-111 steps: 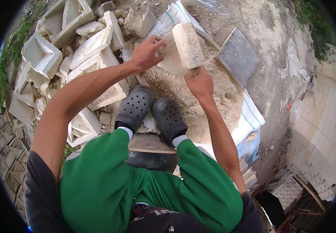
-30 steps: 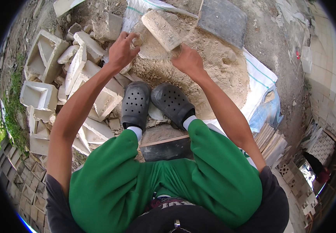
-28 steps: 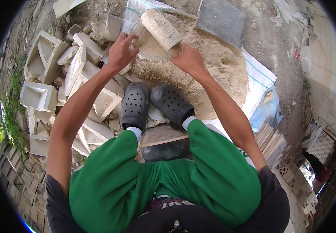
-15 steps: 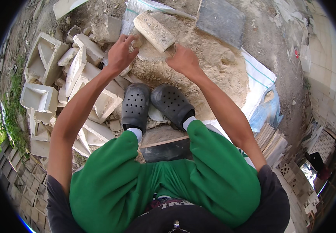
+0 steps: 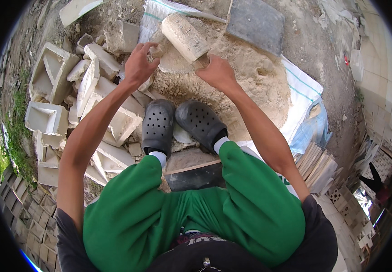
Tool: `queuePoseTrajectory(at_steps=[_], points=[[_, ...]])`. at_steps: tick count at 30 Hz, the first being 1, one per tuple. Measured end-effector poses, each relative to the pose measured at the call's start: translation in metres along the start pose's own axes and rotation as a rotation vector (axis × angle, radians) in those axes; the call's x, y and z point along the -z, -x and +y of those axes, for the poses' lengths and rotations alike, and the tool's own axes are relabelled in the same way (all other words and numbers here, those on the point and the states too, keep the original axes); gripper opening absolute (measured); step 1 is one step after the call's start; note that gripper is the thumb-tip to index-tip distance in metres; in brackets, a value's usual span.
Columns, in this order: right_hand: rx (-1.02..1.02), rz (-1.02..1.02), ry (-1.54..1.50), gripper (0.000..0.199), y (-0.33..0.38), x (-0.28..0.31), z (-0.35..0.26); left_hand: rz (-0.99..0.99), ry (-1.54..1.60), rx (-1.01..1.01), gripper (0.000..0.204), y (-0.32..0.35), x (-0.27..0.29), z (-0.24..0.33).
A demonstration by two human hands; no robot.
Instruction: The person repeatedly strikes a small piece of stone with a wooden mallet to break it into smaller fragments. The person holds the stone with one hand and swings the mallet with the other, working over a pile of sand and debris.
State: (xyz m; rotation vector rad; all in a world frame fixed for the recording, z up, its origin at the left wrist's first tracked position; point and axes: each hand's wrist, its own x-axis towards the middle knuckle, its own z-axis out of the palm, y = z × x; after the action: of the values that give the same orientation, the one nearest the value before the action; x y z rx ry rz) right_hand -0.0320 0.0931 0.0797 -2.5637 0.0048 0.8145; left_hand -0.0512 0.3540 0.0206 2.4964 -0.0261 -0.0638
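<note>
One mallet [image 5: 185, 37] gripped in right hand [image 5: 216, 72], likely for leverage; left hand [image 5: 139, 66] grasping, seemingly steadying, a lump [image 5: 157, 51] near left edge of sack [image 5: 152, 20].

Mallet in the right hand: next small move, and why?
I'd probably draw the left hand slightly aside before any strike. Its curled fingers are at a small pale lump, close to the head of the mallet; whether they grip it is unclear. The right hand holds the mallet by its handle, so the fingers look exposed.
</note>
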Motion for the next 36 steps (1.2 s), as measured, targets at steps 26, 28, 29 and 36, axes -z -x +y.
queuePoseTrajectory(at_steps=[26,28,29,36], points=[[-0.086,0.142,-0.326,0.045,0.025,-0.018,0.058,-0.032,0.058,-0.323,0.049,-0.024,-0.013,0.010],[-0.058,0.181,-0.298,0.041,0.024,-0.022,0.061,-0.091,0.047,-0.317,0.048,-0.027,-0.008,0.007],[-0.063,0.176,-0.297,0.042,0.024,-0.023,0.062,-0.120,0.064,-0.262,0.047,-0.028,-0.008,0.007],[-0.147,0.049,-0.346,0.055,0.030,-0.004,0.047,-0.015,0.081,-0.267,0.041,-0.030,-0.015,0.021]])
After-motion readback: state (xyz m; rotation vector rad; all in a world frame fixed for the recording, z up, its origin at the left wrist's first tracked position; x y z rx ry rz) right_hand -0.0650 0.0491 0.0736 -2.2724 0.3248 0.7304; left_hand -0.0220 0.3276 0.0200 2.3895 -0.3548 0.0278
